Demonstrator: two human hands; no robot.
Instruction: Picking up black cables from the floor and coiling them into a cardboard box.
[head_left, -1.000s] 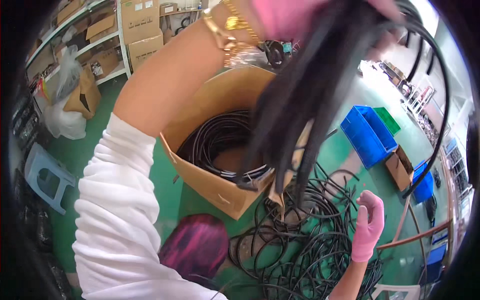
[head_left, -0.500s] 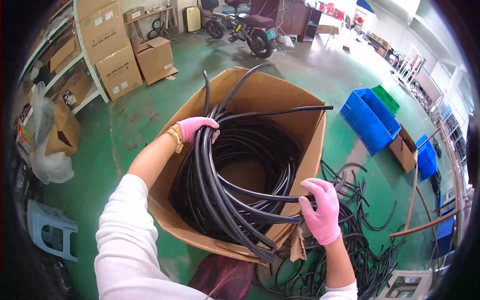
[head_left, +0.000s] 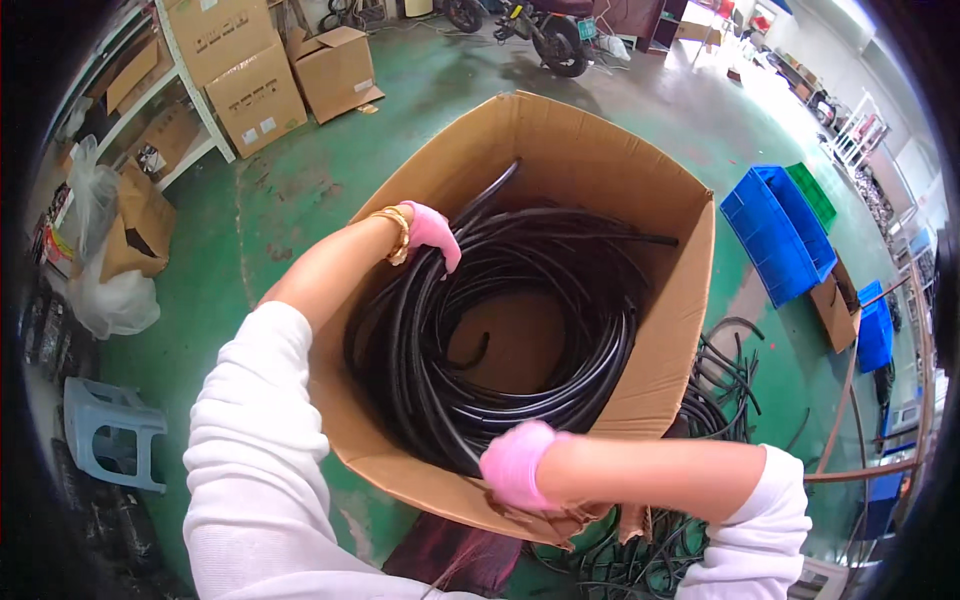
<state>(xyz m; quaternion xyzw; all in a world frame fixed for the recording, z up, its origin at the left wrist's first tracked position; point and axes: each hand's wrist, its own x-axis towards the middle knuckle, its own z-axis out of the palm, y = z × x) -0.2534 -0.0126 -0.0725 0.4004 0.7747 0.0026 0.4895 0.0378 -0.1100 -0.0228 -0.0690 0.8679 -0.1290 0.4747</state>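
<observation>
Black tubing [head_left: 412,375] lies under the gripping left hand [head_left: 433,236], beside the right hand [head_left: 518,464], whose hold is unclear.

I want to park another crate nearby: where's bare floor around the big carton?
Bare green floor lies left of the carton, up to the plastic bags, and beyond it toward the motorbike. It's crowded on the near right, where loose black tubing lies tangled. Inside, coiled tubing rings a small opening.
</observation>
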